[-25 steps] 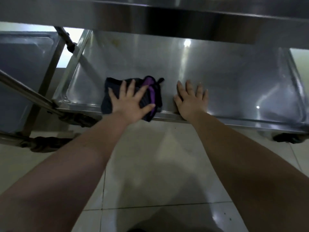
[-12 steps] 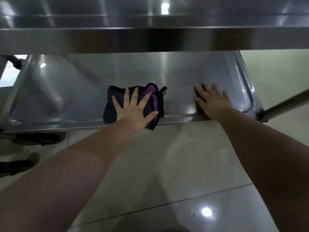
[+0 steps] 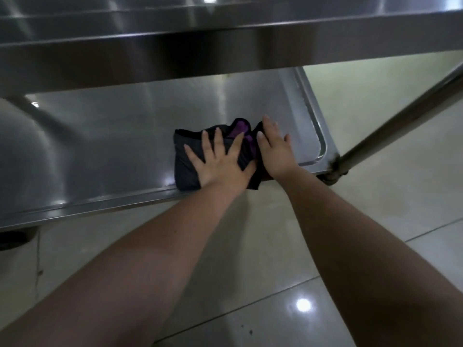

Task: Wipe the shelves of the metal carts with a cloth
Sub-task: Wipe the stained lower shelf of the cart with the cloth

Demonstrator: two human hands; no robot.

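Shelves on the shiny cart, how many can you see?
2. The upper shelf runs across the top of the picture. The lower shelf is beneath it, with the cloth lying on it near the right end. More shelves may be out of view.

Glossy pale floor tiles (image 3: 375, 151), light glare (image 3: 303, 304), dark specks (image 3: 246, 330)

presses dark cloth (image 3: 186, 169) flat under left hand (image 3: 220, 166) on lower shelf (image 3: 100, 151) near its right rim; rests right hand (image 3: 274, 151) flat alongside, touching the cloth.
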